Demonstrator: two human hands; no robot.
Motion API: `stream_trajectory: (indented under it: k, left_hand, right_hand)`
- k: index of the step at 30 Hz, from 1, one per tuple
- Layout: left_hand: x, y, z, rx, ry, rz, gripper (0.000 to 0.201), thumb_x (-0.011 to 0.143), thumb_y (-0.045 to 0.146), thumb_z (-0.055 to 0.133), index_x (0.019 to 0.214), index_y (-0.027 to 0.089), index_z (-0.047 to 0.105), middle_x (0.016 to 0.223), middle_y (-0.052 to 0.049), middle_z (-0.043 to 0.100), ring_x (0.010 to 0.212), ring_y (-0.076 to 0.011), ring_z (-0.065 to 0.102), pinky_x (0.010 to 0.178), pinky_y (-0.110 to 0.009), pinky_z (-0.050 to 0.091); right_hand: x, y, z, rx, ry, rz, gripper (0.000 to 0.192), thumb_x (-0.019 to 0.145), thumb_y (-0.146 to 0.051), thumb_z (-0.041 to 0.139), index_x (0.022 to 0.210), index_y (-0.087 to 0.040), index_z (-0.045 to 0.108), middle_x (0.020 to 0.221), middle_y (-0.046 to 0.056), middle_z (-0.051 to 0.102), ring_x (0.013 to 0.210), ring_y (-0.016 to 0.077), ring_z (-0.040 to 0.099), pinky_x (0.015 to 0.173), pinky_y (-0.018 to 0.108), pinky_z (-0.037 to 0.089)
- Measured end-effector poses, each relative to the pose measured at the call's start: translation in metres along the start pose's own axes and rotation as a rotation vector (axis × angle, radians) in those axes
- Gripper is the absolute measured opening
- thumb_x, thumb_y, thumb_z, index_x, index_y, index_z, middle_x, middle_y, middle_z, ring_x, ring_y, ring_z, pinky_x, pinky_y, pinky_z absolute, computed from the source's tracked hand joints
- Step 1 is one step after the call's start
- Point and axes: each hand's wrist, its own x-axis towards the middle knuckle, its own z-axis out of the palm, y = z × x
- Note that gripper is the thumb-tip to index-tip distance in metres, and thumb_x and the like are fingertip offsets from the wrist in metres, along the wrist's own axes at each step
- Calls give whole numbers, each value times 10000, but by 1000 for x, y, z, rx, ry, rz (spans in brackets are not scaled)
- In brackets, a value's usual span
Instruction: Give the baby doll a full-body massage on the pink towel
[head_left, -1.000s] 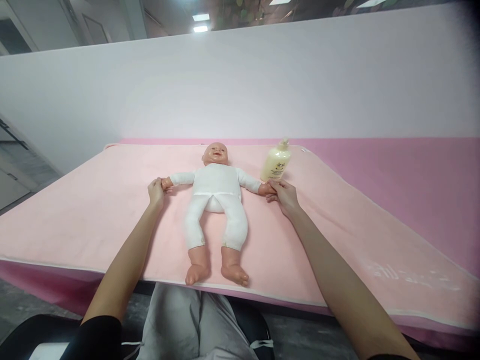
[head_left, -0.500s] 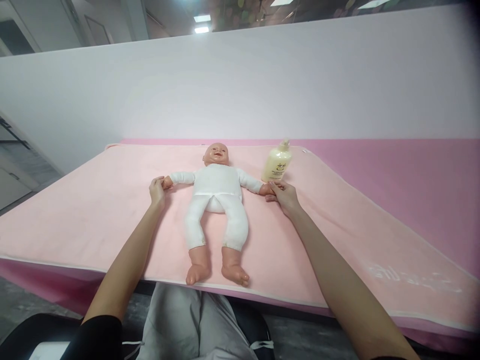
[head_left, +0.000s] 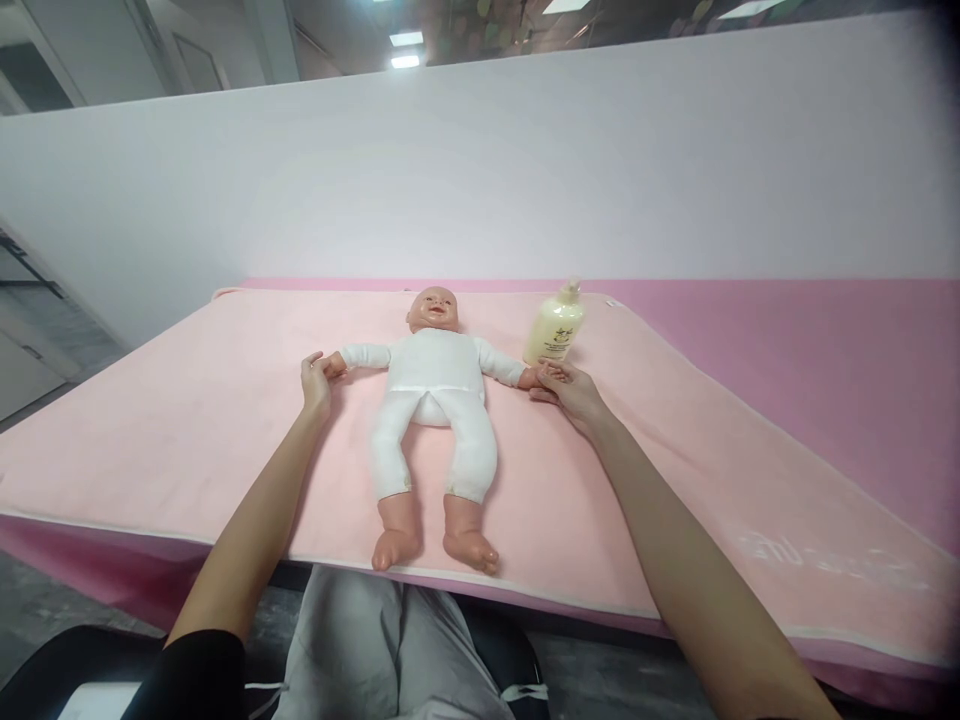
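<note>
A baby doll (head_left: 435,362) with a white cloth body lies on its back, its bare feet toward me and its arms stretched out sideways. At the left, my left hand (head_left: 316,380) is closed on the doll's small hand. My right hand (head_left: 571,390) grips the doll's other hand at the right, thumb on top and fingers beneath. Just behind my right hand stands a pale yellow pump bottle (head_left: 553,325) with printing on its front.
A pink towel (head_left: 225,430) with a white edge covers the table under the doll. Beyond it rises a white partition (head_left: 480,180). To the right, a darker pink surface (head_left: 825,370) shows past the towel. My legs (head_left: 367,640) are under the near edge.
My right hand's fingers have shifted very slightly on the doll's hand. The doll and the bottle stay in place.
</note>
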Motion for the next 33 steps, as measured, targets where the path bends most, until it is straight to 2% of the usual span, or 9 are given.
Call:
stream_trajectory:
  k: [2, 6, 12, 23, 30, 33]
  left_hand:
    - [3, -3, -1, -13, 9, 2, 236, 763, 176, 483, 992, 197, 430, 815, -17, 576, 580, -123, 607, 580, -267, 527]
    - [6, -6, -2, 0, 51, 14, 234, 773, 167, 463, 988, 216, 385, 807, 4, 550, 540, -101, 573, 519, -230, 488]
    - [5, -5, -2, 90, 38, 9, 153, 799, 189, 436, 949, 206, 413, 740, 24, 514, 444, -70, 478, 430, -196, 377]
    - [-4, 3, 2, 104, 29, -1, 91, 810, 171, 413, 887, 218, 400, 677, 50, 491, 391, -64, 449, 404, -188, 358]
    - [-5, 4, 2, 103, 21, 24, 15, 830, 198, 417, 815, 202, 419, 636, 50, 491, 361, -65, 448, 388, -191, 383]
    - [-5, 3, 3, 85, 65, 38, 142, 887, 294, 385, 810, 189, 443, 643, 28, 509, 377, -78, 471, 403, -211, 419]
  right_hand:
    - [0, -1, 0, 8, -5, 5, 355, 729, -84, 673, 1067, -133, 577, 953, 63, 627, 607, 120, 656, 615, 251, 617]
    - [-1, -1, 1, 0, -13, 5, 237, 743, -78, 650, 974, -107, 601, 884, 58, 629, 596, 116, 647, 585, 228, 610]
    - [-3, 1, 6, -49, 39, -40, 122, 748, -115, 662, 845, -106, 589, 802, 33, 601, 511, 98, 606, 470, 214, 579]
    - [-3, 2, 8, -81, 66, -47, 211, 707, -199, 742, 796, -114, 570, 791, 25, 603, 420, 77, 552, 391, 223, 542]
    - [-3, 1, 7, -76, 62, -39, 167, 762, -235, 694, 815, -113, 593, 769, 40, 620, 425, 95, 559, 388, 246, 542]
    - [-2, 2, 7, -68, 57, -43, 197, 789, -290, 673, 800, -111, 592, 733, 42, 617, 421, 100, 556, 379, 252, 537]
